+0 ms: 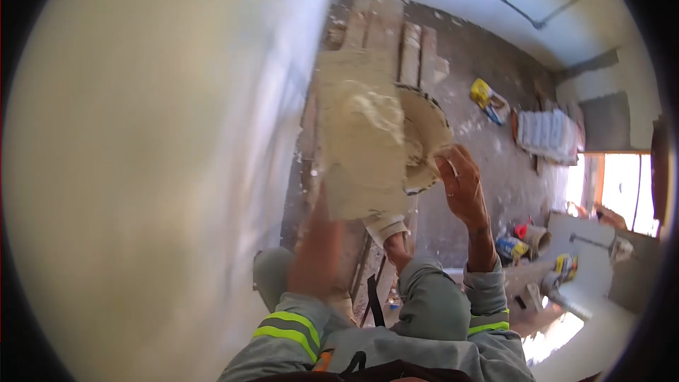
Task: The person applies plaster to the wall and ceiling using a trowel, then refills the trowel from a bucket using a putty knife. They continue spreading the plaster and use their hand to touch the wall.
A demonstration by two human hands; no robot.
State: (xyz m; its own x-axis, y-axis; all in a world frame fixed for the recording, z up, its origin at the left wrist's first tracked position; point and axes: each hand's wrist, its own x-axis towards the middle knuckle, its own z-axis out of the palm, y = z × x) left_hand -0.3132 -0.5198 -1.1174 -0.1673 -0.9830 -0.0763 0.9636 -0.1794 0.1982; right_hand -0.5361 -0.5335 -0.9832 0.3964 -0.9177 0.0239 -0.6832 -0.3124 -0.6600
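View from the person's head, looking steeply down along a pale plastered wall [141, 170] that fills the left half of the frame.

The left hand [323, 206] is raised beside the wall at the end of a forearm smeared by motion. Above it is a flat plastering float [353, 78] loaded with a thick heap of pale wet plaster [368, 134]. The hand is too blurred and too hidden under the float to tell how it grips.

The right hand [463, 185] is just right of the float, its fingers [447, 166] closed on the near rim of a round, plaster-crusted mixing pan [426, 127]. The pan is tilted, and its left part is hidden behind the float.

Both arms wear grey sleeves with yellow reflective bands [286, 325].

Below the hands, rough scaffold planks [385, 28] run alongside the wall. Well beyond them, on the dusty concrete floor [467, 49], lie a yellow bag [486, 96], a stack of white sacks [548, 134], and a small red and blue clutter of containers [520, 240]. Any printing on the bags is too small to read. A bright doorway [622, 184] opens at the right.
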